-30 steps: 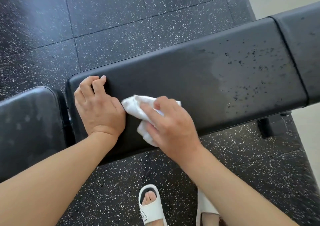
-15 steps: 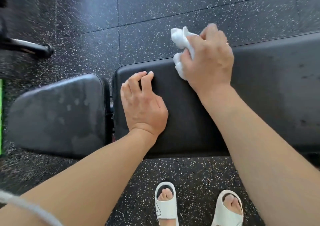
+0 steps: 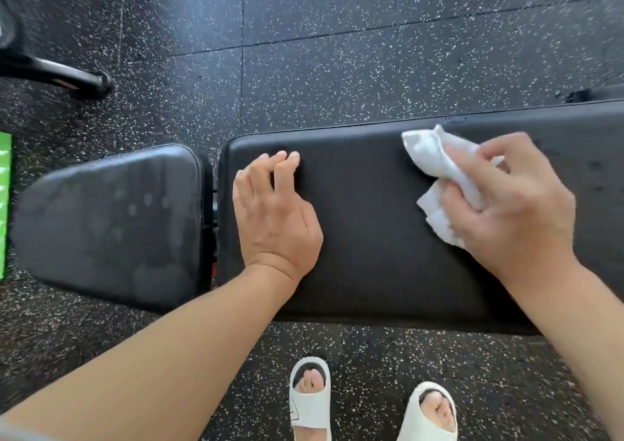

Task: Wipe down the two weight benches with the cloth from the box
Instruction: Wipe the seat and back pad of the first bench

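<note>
Right hand (image 3: 513, 201) grip bunches crumpled white cloth (image 3: 435, 170) on black padded tabletop (image 3: 371, 272); left hand (image 3: 275, 218) beside it, fingers loosely curled, holding nothing.

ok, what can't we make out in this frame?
Head view only:
- Second bench and box: not in view.
- Long pad: right end cut off by the frame edge.
- Cloth: partly hidden under the right hand.
- Green thing: cut off at the left edge, unidentifiable.
- Left hand: fingertips blurred.

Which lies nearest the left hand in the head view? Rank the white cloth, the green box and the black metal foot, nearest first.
1. white cloth, on the bench pad to the right of the left hand, gripped by the right hand.
2. green box, at the left edge.
3. black metal foot, upper left on the floor.
</note>
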